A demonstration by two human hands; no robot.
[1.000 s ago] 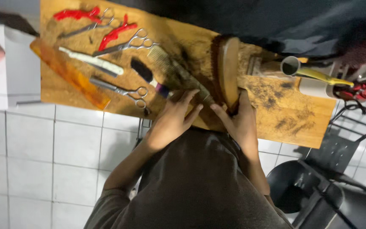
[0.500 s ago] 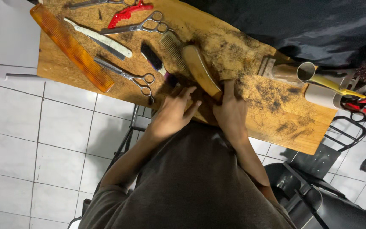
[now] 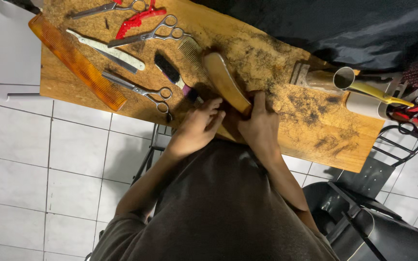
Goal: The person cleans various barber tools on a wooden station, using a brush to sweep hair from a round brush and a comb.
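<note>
1. R hand (image 3: 260, 128) – fingers folded round the near end of the wooden brush (image 3: 226, 82), forefinger stretched up along its side. Firm hold, by the look of it.
2. L hand (image 3: 197, 128) – fingers curled, tips against the same near end of the brush from the other side. Pinching it or just resting on it: can't tell, knuckles hide the contact.
3. Brush position: flat-ish on the wooden board (image 3: 344, 159), slanting up and left from the hands, far end next to the fine-tooth comb (image 3: 192, 55) and the small black brush (image 3: 167, 67).
4. Change vs. 1 s ago: then stood on edge, nearly upright, by the R hand. Half a sec ago already tipping left. Now laid over at a slant, both hands closed in at its near end.
5. Meaning for the work in hand: brush turned and steadied, near end now between both hands, broad back facing up.
6. Around it: loose hair clippings (image 3: 310, 116) all over the board, thickest to the right of the hands.
7. Further left, well apart from the hands: long orange comb (image 3: 76, 63), scissors (image 3: 141, 91), red clip (image 3: 134, 21). None touched.
8. Right end of the board: open metal tube (image 3: 344, 77), also untouched.
</note>
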